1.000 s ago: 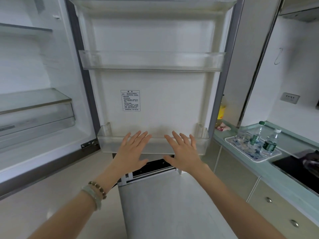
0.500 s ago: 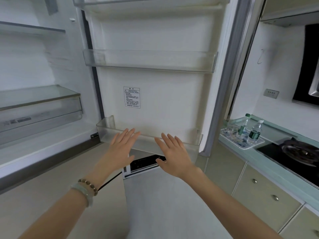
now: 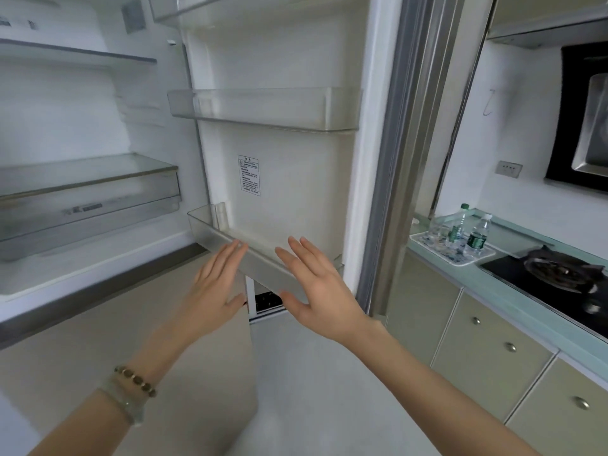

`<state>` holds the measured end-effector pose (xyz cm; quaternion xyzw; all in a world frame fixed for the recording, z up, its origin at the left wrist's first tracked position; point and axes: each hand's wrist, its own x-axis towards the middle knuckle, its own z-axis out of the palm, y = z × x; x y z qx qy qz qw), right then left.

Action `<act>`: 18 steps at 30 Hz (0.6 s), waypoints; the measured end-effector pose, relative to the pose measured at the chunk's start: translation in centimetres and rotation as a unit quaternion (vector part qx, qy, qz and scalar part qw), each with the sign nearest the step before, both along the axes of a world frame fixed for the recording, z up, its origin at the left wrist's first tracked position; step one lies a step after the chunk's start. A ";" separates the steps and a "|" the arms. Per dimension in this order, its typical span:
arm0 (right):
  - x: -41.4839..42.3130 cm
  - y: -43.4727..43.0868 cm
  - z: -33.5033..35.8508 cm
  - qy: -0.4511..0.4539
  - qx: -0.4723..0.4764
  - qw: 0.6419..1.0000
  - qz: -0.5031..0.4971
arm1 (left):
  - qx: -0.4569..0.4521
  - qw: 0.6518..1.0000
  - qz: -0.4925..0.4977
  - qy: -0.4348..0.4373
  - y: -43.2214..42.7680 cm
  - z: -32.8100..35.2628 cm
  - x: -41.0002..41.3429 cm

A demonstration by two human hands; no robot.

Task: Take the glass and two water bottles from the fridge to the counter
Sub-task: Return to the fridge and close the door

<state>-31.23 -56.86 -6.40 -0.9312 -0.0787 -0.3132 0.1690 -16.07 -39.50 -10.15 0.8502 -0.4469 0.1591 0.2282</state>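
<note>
Two clear water bottles with dark green labels, one [image 3: 458,229] with a green cap and one [image 3: 477,236] with a white cap, stand on a patterned tray [image 3: 459,259] on the pale green counter [image 3: 533,311] at the right. A clear glass [image 3: 435,230] stands on the tray left of them. My left hand [image 3: 215,287] and my right hand [image 3: 317,283] are flat, fingers apart, holding nothing, against the lowest bin [image 3: 256,258] of the open fridge door [image 3: 279,153]. The door bins and fridge shelves [image 3: 85,172] hold nothing.
A black gas hob [image 3: 556,278] lies on the counter right of the tray. Beige cabinet fronts with round knobs [image 3: 493,353] run below. A black range hood [image 3: 585,120] hangs on the wall. The lower fridge door [image 3: 184,373] is under my arms.
The door has swung leftward with both hands on its lowest bin. The view has turned right, so the counter, tray and bottles sit nearer the middle.
</note>
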 end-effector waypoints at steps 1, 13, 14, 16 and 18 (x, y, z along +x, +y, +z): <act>-0.4 0.7 0.0 -0.005 0.004 1.000 0.007 | -0.012 1.000 0.005 0.002 0.6 0.2 -0.5; -3.2 5.3 3.6 -0.176 -0.015 0.983 0.046 | -0.077 0.993 0.065 -0.061 6.7 2.0 -8.7; -3.0 5.5 4.0 -0.183 -0.013 0.982 0.054 | -0.070 0.992 0.075 -0.071 7.0 2.2 -9.5; -2.8 5.8 4.4 -0.193 -0.005 0.979 0.069 | -0.054 0.991 0.089 -0.090 7.3 2.4 -10.7; -2.8 6.2 4.5 -0.209 -0.002 0.973 0.100 | -0.051 0.987 0.108 -0.108 7.5 2.5 -11.7</act>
